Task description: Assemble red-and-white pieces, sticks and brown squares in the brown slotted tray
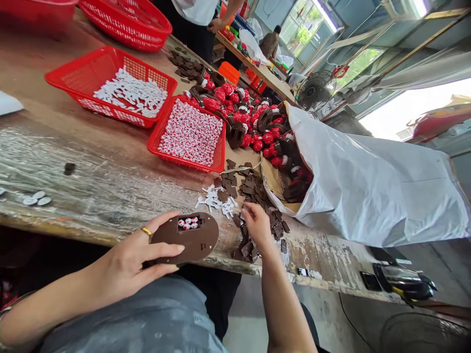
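My left hand [125, 255] grips a brown shell [200, 242], its window filled with beads [188, 223] — my right fingers [252, 213] pinch among brown chips [248, 247], holding one or not I can't tell — and a basket [176, 159] sits heaped with more.

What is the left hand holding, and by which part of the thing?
The left hand holds a flat brown piece by its left end, with the fingers lying across that end.
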Demonstrator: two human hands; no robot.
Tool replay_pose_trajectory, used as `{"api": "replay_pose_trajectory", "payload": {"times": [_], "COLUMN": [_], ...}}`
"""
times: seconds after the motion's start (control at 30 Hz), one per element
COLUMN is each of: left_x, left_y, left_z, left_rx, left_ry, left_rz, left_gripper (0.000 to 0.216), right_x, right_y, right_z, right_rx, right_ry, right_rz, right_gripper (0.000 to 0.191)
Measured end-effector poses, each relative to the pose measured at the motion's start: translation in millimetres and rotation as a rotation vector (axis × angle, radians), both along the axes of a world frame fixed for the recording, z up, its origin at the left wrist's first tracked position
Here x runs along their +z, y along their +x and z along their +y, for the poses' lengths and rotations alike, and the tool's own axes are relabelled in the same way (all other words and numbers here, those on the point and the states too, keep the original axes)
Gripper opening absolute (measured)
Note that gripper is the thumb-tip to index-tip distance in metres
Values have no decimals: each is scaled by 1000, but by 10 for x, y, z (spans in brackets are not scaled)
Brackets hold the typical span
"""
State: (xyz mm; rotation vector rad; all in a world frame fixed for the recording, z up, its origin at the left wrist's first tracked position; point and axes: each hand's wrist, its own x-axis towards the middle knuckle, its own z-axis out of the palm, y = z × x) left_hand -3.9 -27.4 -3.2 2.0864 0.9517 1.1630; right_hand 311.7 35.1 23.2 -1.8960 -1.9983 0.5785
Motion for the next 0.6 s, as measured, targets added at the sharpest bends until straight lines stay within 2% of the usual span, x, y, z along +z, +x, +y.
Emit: {"api": "replay_pose_trajectory", "payload": {"times": [0.1, 0.23, 0.33, 0.43, 0.53, 0.6], "left_x": [-6, -21, -52, -75, -42, -11], "left_y": [-21, -51, -69, -47, -15, 2], "left_z": [22, 38, 29, 79, 182, 219], "left_rx": [-24, -62, -74, -92, -146, -173], "left_ry": [-27, -45, -54, -109, -166, -194], "left_rz": [9, 70, 91, 76, 88, 73], "left_gripper": [25, 27, 31, 34, 34, 29], "right_x": [-56, -121, -65, -99, -229, -257], "right_y": [347, 379, 301, 413, 675, 819], "right_z": [345, 510, 425, 373, 632, 964], "right_rx": [-116, -86, -90, -72, 10, -23], "right_ry": [-2, -67, -25, 22, 7, 25], "right_rz": [-290, -422, -476, -508, -493, -474], "right_gripper": [31, 23, 20, 21, 27, 36]}}
